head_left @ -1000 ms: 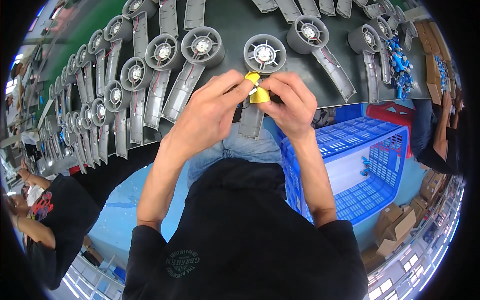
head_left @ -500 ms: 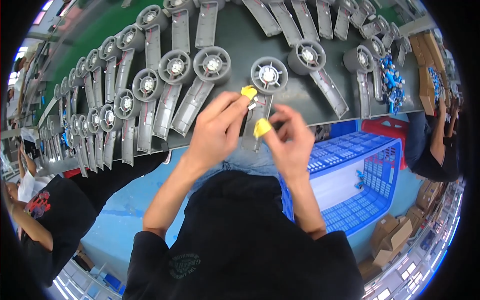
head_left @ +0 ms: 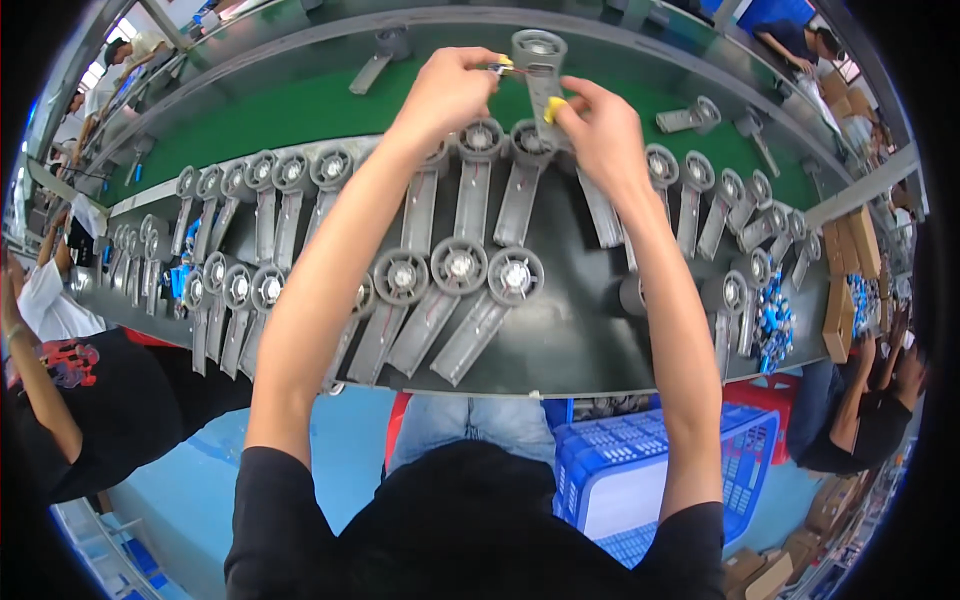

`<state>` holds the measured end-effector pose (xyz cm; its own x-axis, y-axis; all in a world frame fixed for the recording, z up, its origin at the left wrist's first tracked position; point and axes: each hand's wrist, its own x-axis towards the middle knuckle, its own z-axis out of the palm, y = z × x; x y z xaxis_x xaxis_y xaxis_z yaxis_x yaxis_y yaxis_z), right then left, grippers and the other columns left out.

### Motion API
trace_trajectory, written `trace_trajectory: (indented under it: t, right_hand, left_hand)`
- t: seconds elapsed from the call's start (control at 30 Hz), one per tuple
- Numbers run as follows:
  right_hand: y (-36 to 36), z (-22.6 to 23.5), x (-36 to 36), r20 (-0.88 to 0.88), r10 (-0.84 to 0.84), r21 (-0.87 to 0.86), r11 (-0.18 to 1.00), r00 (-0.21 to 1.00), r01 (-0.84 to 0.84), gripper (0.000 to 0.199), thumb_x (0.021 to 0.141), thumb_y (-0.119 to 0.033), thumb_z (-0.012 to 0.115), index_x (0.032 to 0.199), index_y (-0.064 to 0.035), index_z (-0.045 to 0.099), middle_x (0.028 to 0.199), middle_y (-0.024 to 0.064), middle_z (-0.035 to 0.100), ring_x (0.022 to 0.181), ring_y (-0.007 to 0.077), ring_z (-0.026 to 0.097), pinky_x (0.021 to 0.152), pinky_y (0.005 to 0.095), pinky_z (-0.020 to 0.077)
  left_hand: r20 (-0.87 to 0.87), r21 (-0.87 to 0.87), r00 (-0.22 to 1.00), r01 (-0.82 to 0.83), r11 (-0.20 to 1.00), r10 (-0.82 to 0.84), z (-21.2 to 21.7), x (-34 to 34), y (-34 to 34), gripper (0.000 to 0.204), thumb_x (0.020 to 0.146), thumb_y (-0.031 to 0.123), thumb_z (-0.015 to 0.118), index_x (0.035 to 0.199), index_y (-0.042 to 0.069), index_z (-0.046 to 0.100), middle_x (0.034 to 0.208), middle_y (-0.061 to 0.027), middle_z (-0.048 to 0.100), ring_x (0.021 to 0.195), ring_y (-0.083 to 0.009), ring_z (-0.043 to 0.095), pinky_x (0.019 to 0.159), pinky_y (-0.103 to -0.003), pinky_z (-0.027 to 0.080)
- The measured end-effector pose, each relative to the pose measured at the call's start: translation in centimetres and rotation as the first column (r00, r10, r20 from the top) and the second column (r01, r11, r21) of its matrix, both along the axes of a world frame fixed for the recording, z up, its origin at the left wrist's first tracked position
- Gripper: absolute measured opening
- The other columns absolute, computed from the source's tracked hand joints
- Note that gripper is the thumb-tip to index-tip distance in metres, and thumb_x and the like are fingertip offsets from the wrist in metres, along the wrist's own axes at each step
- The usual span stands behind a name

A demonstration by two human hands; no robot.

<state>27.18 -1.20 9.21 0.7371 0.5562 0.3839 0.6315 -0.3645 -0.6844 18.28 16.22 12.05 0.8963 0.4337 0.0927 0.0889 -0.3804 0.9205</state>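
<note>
While held up at the top centre of the frame, above the far green belt:

Held part: grey handle-shaped housing [head_left: 541, 75] with a round fan-like head, lifted clear of the dark bench [head_left: 560, 340], well apart from the rows lying below.

Long axis: near vertical in the frame, tilted slightly; round head at the upper end, narrow stem running down toward the lower right, into the right hand.

Facing: open round face turned up toward the camera, as far as can be told.

Left hand [head_left: 447, 92]: fingers pinched on a small yellow-tipped piece [head_left: 503, 66] at the left rim of the round head.

Right hand [head_left: 604, 135]: fingers closed round the stem, thumb and forefinger pinching a yellow clip [head_left: 552, 107] against it.

Risk, slipping: grip on the stem light and at arm's reach; likely to twist or drop onto the finished housings [head_left: 460, 270] if pressed sideways.

Risk, small pieces: yellow bits held only by fingertips; easily flicked onto the green belt [head_left: 300, 110] or bench.

Risk, misfit: possibly seated crooked if pushed while the housing tilts.

Around: neat rows of like grey housings across the bench; blue crate [head_left: 640, 470] below; other workers at left and right edges.
</note>
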Motion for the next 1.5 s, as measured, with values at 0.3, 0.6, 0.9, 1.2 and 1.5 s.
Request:
trace_trajectory:
  t: [0.3, 0.6, 0.9, 1.2, 1.5]
  right_hand:
    - [15.0, -9.0, 9.0, 0.04, 0.032, -0.159, 0.987, 0.999, -0.025, 0.039, 0.086, -0.019, 0.062, 0.122, -0.0031, 0.061, 0.091, 0.0183, 0.072, 0.092, 0.0357, 0.069, 0.085, 0.0438, 0.053]
    - [7.5, -1.4, 6.8, -0.036, 0.109, -0.288, 0.951, 0.993, -0.115, 0.043, 0.088, -0.022, 0.057, 0.125, -0.0012, 0.061, 0.096, 0.0141, 0.072, 0.087, 0.0255, 0.07, 0.082, 0.038, 0.0535]
    - [-18.6, 3.1, -5.5, -0.261, -0.18, -0.205, 0.97, 0.948, 0.128, 0.032, 0.089, -0.009, 0.057, 0.119, 0.0016, 0.064, 0.09, 0.0051, 0.068, 0.073, 0.0095, 0.061, 0.068, 0.0261, 0.0498]
    - [-40.3, -1.4, -8.2, 0.014, -0.801, -0.27, 0.573, 0.598, 0.774, 0.027, 0.086, -0.014, 0.061, 0.108, -0.0037, 0.072, 0.091, 0.0123, 0.071, 0.068, 0.0145, 0.063, 0.067, 0.0296, 0.0499]
    - [-37.9, -4.4, -0.8, 0.229, -0.594, -0.097, 0.774, 0.771, 0.626, 0.026, 0.086, -0.015, 0.063, 0.108, -0.0036, 0.07, 0.108, 0.0144, 0.064, 0.096, 0.0321, 0.063, 0.086, 0.0399, 0.0501]
  left_hand:
    - [-0.105, 0.431, 0.973, -0.144, 0.891, 0.207, -8.0, 7.4, 13.3, 0.032, 0.081, 0.016, 0.062, 0.11, 0.009, 0.074, 0.103, -0.0197, 0.071, 0.103, -0.0328, 0.067, 0.093, -0.043, 0.051]
    - [-0.177, 0.756, 0.846, -0.211, 0.62, 0.504, -11.1, 2.4, 22.0, 0.049, 0.091, 0.02, 0.056, 0.137, 0.007, 0.048, 0.129, -0.0294, 0.05, 0.107, -0.048, 0.058, 0.092, -0.051, 0.049]
    - [0.205, 0.847, 0.95, -0.292, 0.445, 0.234, -2.5, -6.6, 11.2, 0.028, 0.103, 0.017, 0.044, 0.112, -0.005, 0.061, 0.093, -0.0236, 0.056, 0.088, -0.0399, 0.054, 0.077, -0.047, 0.044]
    - [-0.068, 0.527, 0.983, 0.182, 0.83, -0.172, 1.3, -20.3, -14.5, 0.028, 0.099, 0.007, 0.051, 0.123, -0.004, 0.056, 0.111, -0.0215, 0.05, 0.099, -0.0368, 0.056, 0.084, -0.041, 0.046]
    - [-0.116, 0.508, 0.993, 0.063, 0.859, -0.004, -8.0, -20.1, -23.3, 0.043, 0.094, 0.013, 0.062, 0.131, -0.003, 0.047, 0.114, -0.0273, 0.048, 0.088, -0.0476, 0.059, 0.073, -0.052, 0.048]
